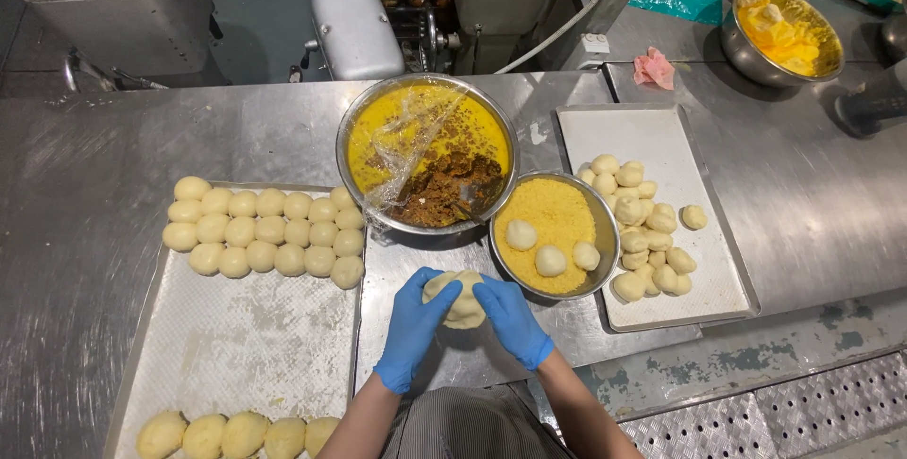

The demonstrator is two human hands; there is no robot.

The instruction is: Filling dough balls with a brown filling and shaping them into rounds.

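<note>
While both gloved hands, left hand (413, 325) and right hand (511, 318), pinch the dough ball (460, 298), the crumb bowl (597, 209) sits just beside, filling bowl (351, 128) behind, trays (661, 128) flanking.

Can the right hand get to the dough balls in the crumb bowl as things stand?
Probably yes, once freed. The right hand sits just below the crumb bowl, with nothing between it and the three dough balls. But both it and the left hand are cupping a dough piece.
</note>
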